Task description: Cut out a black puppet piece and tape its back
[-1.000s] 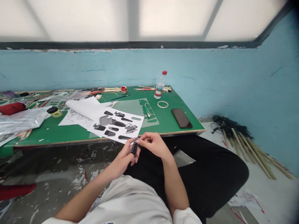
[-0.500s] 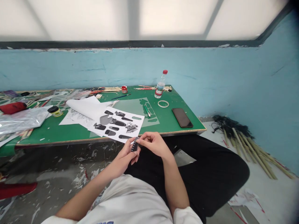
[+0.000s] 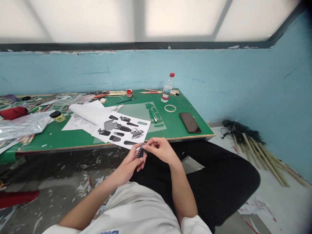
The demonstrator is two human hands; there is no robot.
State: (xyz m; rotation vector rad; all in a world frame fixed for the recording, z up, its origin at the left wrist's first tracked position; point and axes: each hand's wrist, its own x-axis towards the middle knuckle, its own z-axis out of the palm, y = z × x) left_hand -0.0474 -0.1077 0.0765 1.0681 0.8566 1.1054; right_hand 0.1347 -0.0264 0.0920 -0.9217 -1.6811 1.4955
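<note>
A small dark cut-out piece (image 3: 140, 152) with a row of light marks is held over my lap, just off the table's front edge. My left hand (image 3: 133, 161) grips its lower part between thumb and fingers. The thumb and forefinger of my right hand (image 3: 159, 149) pinch its upper end. Beyond them, a white sheet printed with black shapes (image 3: 131, 131) lies at the table edge. A green-handled cutter (image 3: 153, 115) rests on a translucent sheet (image 3: 142, 110) with cut openings.
On the green table (image 3: 70, 138) are a phone (image 3: 190, 123), a tape ring (image 3: 170, 108), a bottle (image 3: 167, 91), a red paint jar (image 3: 129, 93), a black-lidded jar (image 3: 58, 116) and a plastic bag (image 3: 26, 123). Bamboo sticks (image 3: 264, 159) lie on the floor at right.
</note>
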